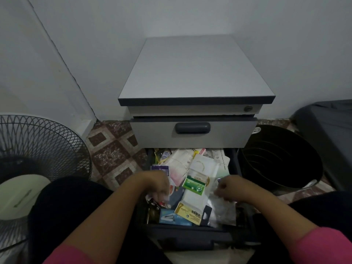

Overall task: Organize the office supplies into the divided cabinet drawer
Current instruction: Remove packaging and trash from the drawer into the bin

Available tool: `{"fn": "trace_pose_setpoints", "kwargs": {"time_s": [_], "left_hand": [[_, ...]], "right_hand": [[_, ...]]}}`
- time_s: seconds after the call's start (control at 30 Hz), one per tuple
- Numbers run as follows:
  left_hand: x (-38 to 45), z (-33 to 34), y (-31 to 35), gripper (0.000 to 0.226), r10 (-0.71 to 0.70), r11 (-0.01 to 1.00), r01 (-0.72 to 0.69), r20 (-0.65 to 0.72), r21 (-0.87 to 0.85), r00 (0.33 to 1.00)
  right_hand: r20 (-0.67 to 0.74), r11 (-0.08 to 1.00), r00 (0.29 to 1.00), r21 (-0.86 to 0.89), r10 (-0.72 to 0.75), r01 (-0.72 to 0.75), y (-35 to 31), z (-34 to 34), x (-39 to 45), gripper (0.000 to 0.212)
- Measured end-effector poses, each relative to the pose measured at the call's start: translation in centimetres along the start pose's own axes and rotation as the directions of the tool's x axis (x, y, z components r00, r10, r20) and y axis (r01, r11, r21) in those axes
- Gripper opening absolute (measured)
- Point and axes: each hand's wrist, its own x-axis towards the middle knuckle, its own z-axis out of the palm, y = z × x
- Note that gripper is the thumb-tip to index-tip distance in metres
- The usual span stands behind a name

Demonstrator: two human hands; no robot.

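Note:
A grey cabinet (194,73) stands against the wall, its lower drawer (190,236) pulled out toward me. The drawer is heaped with packets and small boxes: a green and white box (194,185), a yellow-edged packet (187,212), a blue box (171,218), white plastic bags. My left hand (158,185) reaches into the left part of the heap, fingers curled down among the items; what they hold is blurred. My right hand (228,187) hovers over the right side, its fingers curled on a crinkled clear plastic bag (222,208).
The upper drawer (192,132) with a dark handle is slid in above the open one. A black bin (280,157) stands right of the cabinet, a fan (38,149) on the left. Patterned floor tiles (114,147) show between the fan and the cabinet.

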Motion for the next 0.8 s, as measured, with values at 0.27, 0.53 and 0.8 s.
{"fn": "trace_pose_setpoints", "kwargs": {"time_s": [0.27, 0.53, 0.8], "left_hand": [[1.8, -1.6, -0.1, 0.029, 0.175, 0.984, -0.159, -0.660, 0.084, 0.730], [4.8, -0.4, -1.9, 0.073, 0.087, 0.934, 0.121, -0.545, 0.335, 0.834], [5.4, -0.8, -1.1, 0.026, 0.227, 0.917, 0.034, -0.591, 0.398, 0.774]], "right_hand": [[-0.248, 0.816, 0.934, 0.574, 0.257, -0.073, -0.1, 1.3, 3.5, 0.065], [-0.281, 0.796, 0.913, 0.601, 0.296, -0.073, -0.7, 2.3, 4.3, 0.060], [-0.247, 0.576, 0.909, 0.818, 0.336, 0.009, -0.7, 2.8, 5.7, 0.028]]}}
